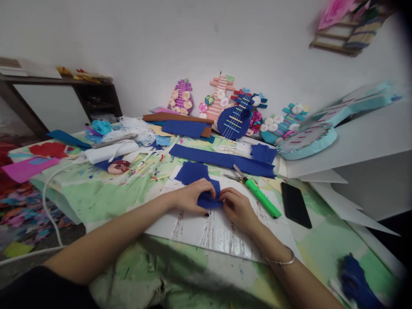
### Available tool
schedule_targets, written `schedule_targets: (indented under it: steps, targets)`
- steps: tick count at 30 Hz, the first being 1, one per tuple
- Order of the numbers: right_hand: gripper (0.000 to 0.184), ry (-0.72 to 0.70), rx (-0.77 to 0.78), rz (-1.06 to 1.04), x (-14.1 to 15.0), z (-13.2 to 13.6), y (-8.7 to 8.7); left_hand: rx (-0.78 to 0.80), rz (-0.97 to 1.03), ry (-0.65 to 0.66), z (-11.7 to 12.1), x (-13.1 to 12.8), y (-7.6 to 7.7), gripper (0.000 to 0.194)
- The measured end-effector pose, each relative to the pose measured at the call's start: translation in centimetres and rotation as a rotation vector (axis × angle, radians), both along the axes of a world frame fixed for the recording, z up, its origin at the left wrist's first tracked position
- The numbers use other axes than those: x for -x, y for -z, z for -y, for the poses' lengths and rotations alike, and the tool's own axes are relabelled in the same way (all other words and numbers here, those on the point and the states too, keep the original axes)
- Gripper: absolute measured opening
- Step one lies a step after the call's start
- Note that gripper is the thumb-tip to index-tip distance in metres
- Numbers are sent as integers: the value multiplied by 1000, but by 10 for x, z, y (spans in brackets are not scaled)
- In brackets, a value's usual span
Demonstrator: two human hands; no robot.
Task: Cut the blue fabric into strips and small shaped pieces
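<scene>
A small dark blue piece of soft sheet [209, 200], like cloth or crepe paper, lies on the white board [222, 229]. My left hand [195, 195] has its curled fingers on the left part of the piece. From the right, my right hand [237, 208] pinches its edge between thumb and fingertips. Another dark blue piece [192, 172] lies just beyond my left hand. To the right of my hands rest a bright green utility knife [263, 198] and a pair of scissors [236, 177]. The fingertips partly cover the piece being held.
A long blue strip [222, 159] crosses the table behind the board. Several decorated lute-shaped crafts, one dark blue [234, 121], lean against the wall. A black phone [295, 205] lies right; a blue glue gun [358, 279] sits near front right. A white power strip [112, 151] trails a cable left.
</scene>
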State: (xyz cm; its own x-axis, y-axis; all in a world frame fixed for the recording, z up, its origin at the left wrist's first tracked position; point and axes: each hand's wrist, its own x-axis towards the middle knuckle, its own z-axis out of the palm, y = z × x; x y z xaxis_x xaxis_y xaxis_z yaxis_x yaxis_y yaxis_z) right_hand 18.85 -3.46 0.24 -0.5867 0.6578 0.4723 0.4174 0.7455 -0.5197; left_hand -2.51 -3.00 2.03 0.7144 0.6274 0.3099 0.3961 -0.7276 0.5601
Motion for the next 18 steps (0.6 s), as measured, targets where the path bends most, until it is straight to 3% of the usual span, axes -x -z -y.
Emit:
schedule_targets:
  steps: [6, 12, 18]
  targets:
    - [29, 6, 33, 37, 0, 1, -3, -115, -151, -16, 11, 3, -9, 33]
    - [28, 53, 28, 60, -4, -7, -2, -233, -206, -38, 12, 2, -4, 29]
    - [31, 2, 51, 60, -6, -9, -8, -189, -119, -61, 8, 2, 1, 18]
